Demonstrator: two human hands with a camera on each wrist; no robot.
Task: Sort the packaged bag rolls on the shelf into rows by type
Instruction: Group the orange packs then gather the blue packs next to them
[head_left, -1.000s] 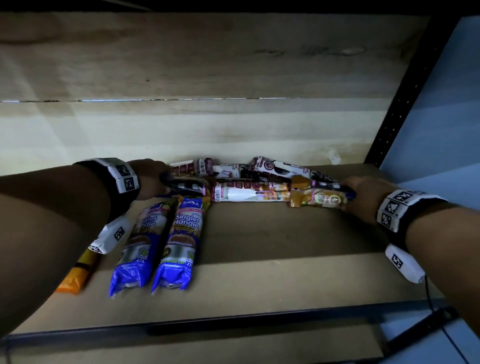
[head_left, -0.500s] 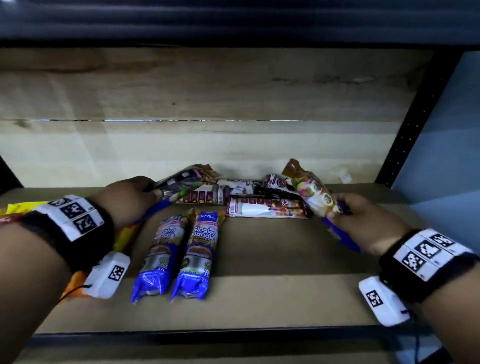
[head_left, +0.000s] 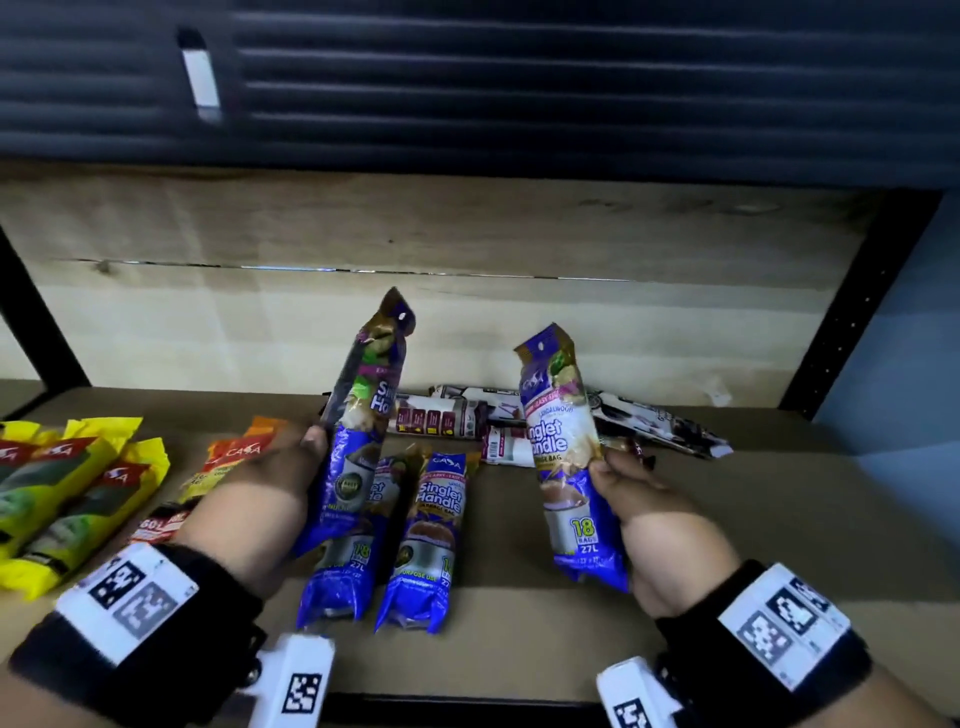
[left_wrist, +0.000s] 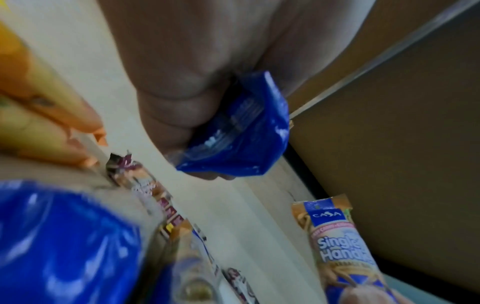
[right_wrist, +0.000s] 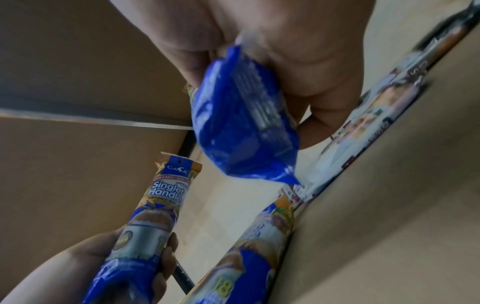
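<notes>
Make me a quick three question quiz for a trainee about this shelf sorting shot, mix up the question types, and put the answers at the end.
1. True or false: both hands hold blue packs lifted off the shelf.
2. Multiple choice: how many blue packs lie flat between the hands? A) none B) two C) four
3. Short answer: what colour are the packs grouped at the far left?

Key
1. True. The left hand grips one blue pack and the right hand grips another blue pack, both raised.
2. B. Two lying blue packs sit side by side.
3. Yellow: the yellow packs, with orange packs beside them.
</notes>
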